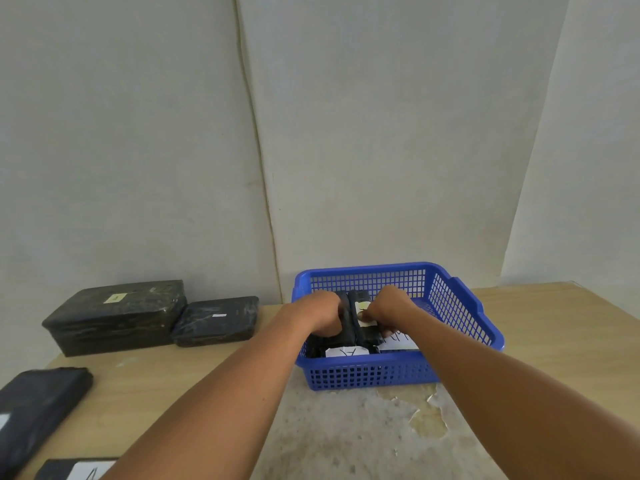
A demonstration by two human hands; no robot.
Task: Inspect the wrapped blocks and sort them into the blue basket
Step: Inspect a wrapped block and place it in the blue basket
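Blocks (353, 320) black-wrapped, paper-labelled, gripped inside blue basket (460, 306).

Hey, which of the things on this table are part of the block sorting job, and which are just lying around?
Part of the job:
- blue basket
- wrapped blocks in the basket, gripped by the left hand and right hand
- large wrapped block
- smaller wrapped block
- wrapped block at the left edge
- labelled block at the bottom edge

Just lying about:
- nothing loose; only the worn table and wall
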